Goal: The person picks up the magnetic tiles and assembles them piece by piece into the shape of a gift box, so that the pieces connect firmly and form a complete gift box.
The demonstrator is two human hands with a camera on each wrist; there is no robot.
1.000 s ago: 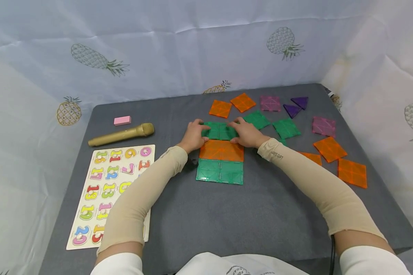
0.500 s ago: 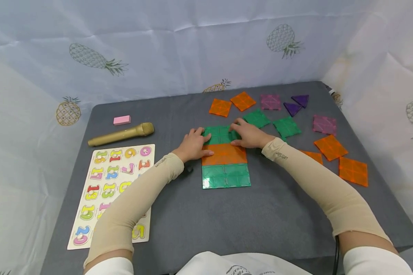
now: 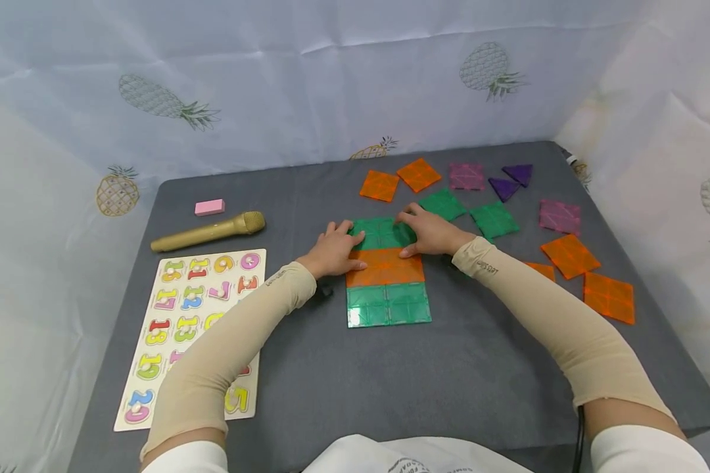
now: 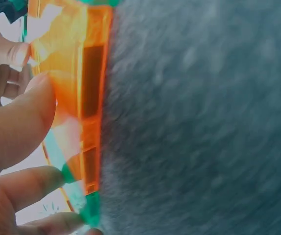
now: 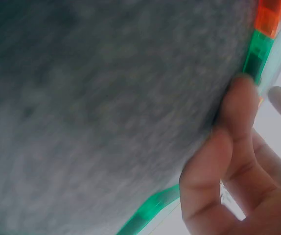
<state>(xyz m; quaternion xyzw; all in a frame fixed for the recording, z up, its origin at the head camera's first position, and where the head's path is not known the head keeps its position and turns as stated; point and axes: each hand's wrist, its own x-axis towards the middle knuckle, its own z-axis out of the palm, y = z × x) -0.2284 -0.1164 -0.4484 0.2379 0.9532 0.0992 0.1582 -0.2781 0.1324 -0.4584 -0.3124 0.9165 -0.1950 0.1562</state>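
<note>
Translucent magnetic tiles lie joined flat at the table's middle: a far green row [image 3: 383, 231], an orange row [image 3: 387, 266] and a near green row [image 3: 388, 305]. My left hand [image 3: 330, 252] rests along their left side, its thumb [image 4: 33, 105] extended over the orange edge and its other fingers reaching to the green part. On the opposite side, my right hand [image 3: 428, 232] holds the far green row's right edge with bent fingers. The right wrist view shows these fingers [image 5: 241, 105] against the green edge.
Loose green tiles [image 3: 494, 219], orange tiles [image 3: 609, 297], pink tiles [image 3: 559, 215] and purple triangles [image 3: 504, 189] lie to the right and back. A gold microphone [image 3: 210, 234], a pink block [image 3: 210, 207] and a number puzzle board [image 3: 174, 289] occupy the left.
The joined tiles have shifted slightly toward me and to the right. My left hand has moved nearer, its thumb now lying over the orange row. Little differs over the last half second.
</note>
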